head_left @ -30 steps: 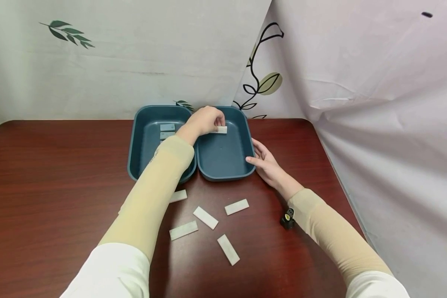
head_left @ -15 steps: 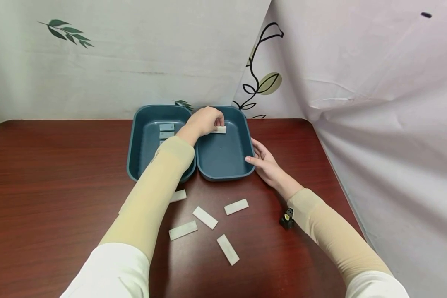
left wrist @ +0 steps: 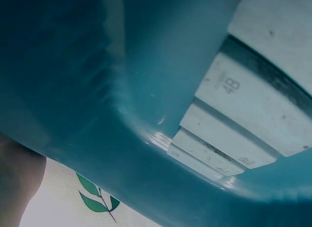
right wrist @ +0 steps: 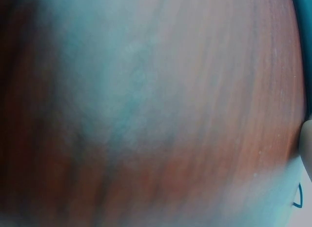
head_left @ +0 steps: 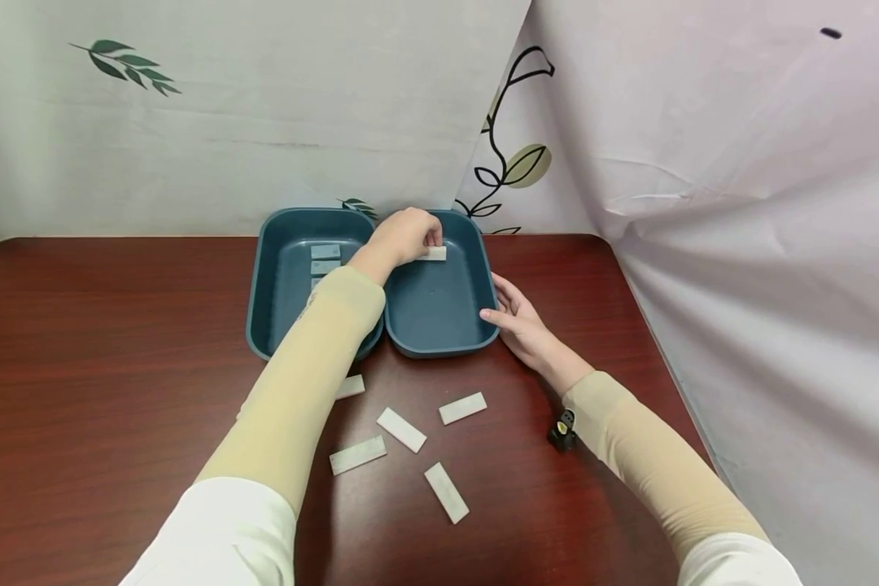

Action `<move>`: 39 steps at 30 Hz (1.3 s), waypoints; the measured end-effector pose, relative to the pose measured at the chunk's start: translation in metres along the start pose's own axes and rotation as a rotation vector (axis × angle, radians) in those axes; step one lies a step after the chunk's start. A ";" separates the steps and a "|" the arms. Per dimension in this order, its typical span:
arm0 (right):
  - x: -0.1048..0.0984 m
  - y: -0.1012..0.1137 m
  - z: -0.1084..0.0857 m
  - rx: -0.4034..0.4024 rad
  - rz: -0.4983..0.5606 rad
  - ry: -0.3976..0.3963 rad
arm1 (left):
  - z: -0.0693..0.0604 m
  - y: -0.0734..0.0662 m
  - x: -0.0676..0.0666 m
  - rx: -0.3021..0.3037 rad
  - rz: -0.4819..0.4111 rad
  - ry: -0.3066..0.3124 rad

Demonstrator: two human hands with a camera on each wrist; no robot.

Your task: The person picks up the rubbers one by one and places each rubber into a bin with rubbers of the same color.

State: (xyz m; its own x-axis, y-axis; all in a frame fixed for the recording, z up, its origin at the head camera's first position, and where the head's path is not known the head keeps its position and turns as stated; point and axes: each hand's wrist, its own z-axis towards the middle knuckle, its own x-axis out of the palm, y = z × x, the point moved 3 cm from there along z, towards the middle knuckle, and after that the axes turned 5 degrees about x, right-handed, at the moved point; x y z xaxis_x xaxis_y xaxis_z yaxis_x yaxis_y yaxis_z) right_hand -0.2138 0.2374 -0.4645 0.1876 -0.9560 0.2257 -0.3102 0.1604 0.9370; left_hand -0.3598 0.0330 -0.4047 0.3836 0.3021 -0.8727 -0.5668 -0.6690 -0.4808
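Observation:
My left hand (head_left: 406, 233) reaches over the right blue tray (head_left: 439, 321) and pinches a white rectangular tile (head_left: 434, 254) near that tray's back; the fingertips are partly hidden. With the thumb over the rim and the fingers along the outer wall, my right hand (head_left: 525, 325) holds the tray's right side. Under the left forearm, the left blue tray (head_left: 260, 293) contains several grey-looking tiles (head_left: 325, 252) in a column, some covered by the arm. In the left wrist view these tiles (left wrist: 243, 92) lie in a row, one marked "4B". The right wrist view shows mostly blurred tabletop.
Several white tiles lie scattered on the brown table (head_left: 117, 366) in front of the trays, including one tile (head_left: 447, 492) nearest the front and another tile (head_left: 463, 408) toward the right. A small black device (head_left: 562, 430) sits beside the right wrist. A patterned white curtain (head_left: 264, 106) hangs behind.
Both hands keep their places, the left at the tile and the right at the tray's side. Only the head view has shifted very slightly.

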 end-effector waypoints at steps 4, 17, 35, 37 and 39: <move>0.000 0.000 0.000 -0.003 -0.004 0.000 | -0.002 0.002 0.001 -0.003 0.016 -0.006; -0.002 -0.002 0.001 -0.010 0.008 0.006 | -0.001 0.004 0.003 -0.024 0.012 -0.009; -0.001 -0.001 0.002 -0.014 0.016 0.007 | 0.003 0.009 0.002 -0.078 0.028 0.013; -0.001 -0.001 0.002 -0.014 0.017 0.007 | 0.004 0.009 0.002 -0.072 0.023 0.016; 0.000 0.000 0.001 -0.016 0.018 0.008 | 0.004 0.009 0.002 -0.068 0.015 0.017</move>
State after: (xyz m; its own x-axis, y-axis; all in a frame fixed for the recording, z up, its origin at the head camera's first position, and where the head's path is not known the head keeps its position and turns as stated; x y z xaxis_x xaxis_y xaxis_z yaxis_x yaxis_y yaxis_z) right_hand -0.2148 0.2370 -0.4649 0.1895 -0.9508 0.2451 -0.2991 0.1819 0.9367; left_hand -0.3671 0.0304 -0.4114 0.3883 0.2804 -0.8778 -0.5222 -0.7179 -0.4603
